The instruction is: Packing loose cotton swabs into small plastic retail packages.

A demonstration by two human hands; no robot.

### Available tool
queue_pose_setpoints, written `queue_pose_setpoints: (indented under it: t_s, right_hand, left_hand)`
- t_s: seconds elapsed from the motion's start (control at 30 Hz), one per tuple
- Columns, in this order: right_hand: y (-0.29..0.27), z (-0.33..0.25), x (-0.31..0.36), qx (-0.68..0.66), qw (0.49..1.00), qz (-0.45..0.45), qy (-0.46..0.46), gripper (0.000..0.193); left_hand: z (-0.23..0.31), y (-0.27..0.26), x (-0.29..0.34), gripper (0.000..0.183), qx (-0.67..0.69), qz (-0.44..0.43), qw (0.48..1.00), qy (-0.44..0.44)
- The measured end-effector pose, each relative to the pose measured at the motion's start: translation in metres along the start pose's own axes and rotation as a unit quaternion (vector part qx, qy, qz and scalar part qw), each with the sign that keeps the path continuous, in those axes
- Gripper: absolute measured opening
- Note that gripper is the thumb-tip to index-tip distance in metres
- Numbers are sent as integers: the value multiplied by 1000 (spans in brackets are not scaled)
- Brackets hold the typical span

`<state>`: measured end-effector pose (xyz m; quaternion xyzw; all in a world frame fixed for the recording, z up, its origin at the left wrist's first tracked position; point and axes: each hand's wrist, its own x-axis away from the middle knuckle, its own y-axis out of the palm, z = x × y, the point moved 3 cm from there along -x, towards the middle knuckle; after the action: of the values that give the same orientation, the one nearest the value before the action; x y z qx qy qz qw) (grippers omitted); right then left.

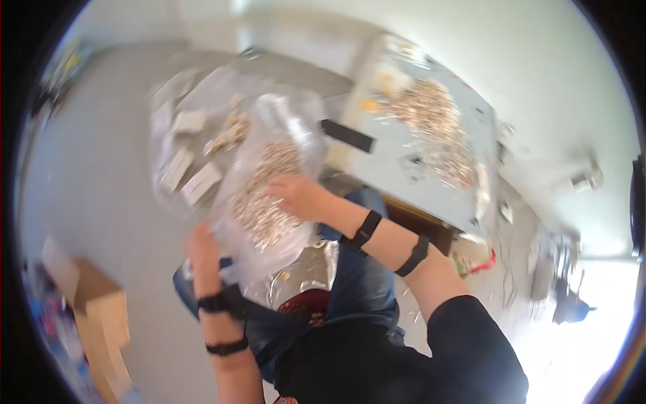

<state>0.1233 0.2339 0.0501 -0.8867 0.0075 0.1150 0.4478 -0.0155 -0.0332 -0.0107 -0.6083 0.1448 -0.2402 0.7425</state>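
Note:
A clear plastic bag lies spread in front of my knees, its mouth wide, with a heap of small pale brown, shiny pieces in it. Over the heap's right side is my right hand, fingers bent and drawn together at the pieces; whatever they pinch is too small to make out. My left hand is at the bag's near left edge, blurred by motion, so its grip on the plastic is unclear. Both forearms wear black straps.
On the right, a low light-blue table carries another heap of small shiny pieces and a black strip. White boxes and pale yellowish pieces lie on plastic sheeting at left. A cardboard box stands lower left.

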Motion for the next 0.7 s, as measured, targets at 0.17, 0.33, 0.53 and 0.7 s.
queue_pose_setpoints:
  t_s: [0.17, 0.33, 0.53, 0.7]
  right_hand:
    - [-81, 52, 135, 51, 936, 236, 256, 50]
    - [-122, 127, 323, 192, 740, 354, 539, 84]
    - [-150, 156, 394, 185, 613, 258, 723, 110]
    - [-180, 196, 397, 199, 608, 273, 719, 112]
  left_hand:
    - [40, -25, 2, 33, -46, -34, 998, 5]
    - [83, -49, 11, 32, -54, -20, 998, 11]
    - [97, -48, 23, 31, -83, 15, 996, 28]
    - [110, -41, 24, 32, -70, 0, 996, 55]
